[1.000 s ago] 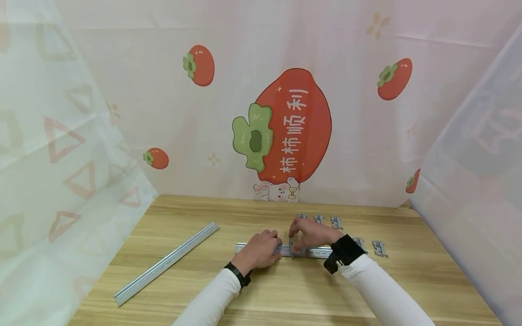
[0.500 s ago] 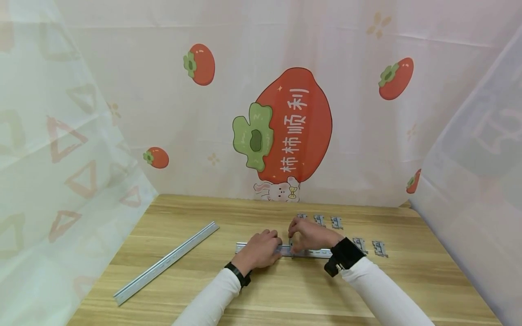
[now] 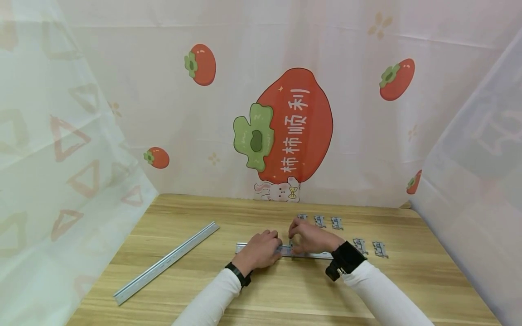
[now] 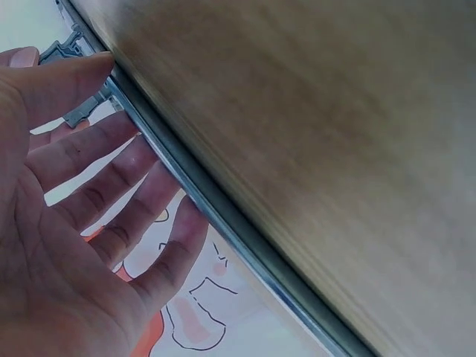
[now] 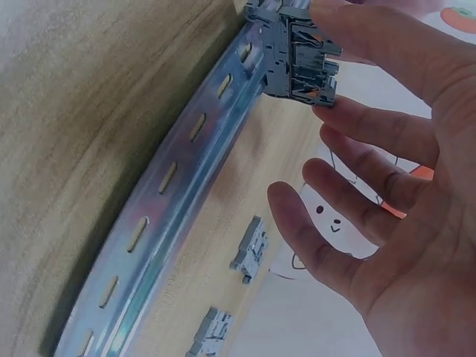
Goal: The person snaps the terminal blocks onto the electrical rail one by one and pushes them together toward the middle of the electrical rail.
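A slotted metal rail (image 3: 240, 247) lies crosswise on the table, and my left hand (image 3: 259, 250) grips it with the thumb on the near edge and the fingers along the far edge. In the right wrist view a grey terminal block (image 5: 297, 56) stands on the rail (image 5: 167, 177). My right hand (image 3: 314, 236) pinches that block between thumb and index finger, the other fingers loosely bent. The left wrist view shows my left hand (image 4: 82, 178) against the rail (image 4: 223, 216), with part of the block (image 4: 83, 110) behind the thumb.
A second metal rail (image 3: 167, 262) lies diagonally on the left of the wooden table (image 3: 285, 301). Behind and right of my right hand lie several loose grey blocks, among them one at the far side (image 3: 336, 222) and one further right (image 3: 380, 249). A printed curtain (image 3: 195, 113) hangs behind.
My right wrist has shifted very slightly to the right and down. The left hand and both rails stay in place.
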A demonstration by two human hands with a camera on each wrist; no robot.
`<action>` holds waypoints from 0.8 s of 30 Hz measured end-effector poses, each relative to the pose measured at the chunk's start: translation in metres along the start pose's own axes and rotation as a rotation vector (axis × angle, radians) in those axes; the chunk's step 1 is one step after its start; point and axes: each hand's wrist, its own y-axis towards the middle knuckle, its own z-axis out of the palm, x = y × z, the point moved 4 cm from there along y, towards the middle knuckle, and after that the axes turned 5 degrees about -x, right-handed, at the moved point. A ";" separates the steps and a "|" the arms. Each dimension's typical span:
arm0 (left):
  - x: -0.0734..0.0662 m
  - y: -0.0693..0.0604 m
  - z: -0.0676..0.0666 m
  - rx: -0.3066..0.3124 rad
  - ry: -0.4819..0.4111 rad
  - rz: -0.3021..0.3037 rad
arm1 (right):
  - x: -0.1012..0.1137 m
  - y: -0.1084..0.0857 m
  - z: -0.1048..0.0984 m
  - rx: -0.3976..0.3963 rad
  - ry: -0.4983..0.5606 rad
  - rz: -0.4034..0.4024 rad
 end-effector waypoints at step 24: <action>-0.001 0.002 0.004 -0.013 0.056 0.014 | 0.003 -0.006 0.006 -0.077 -0.046 -0.039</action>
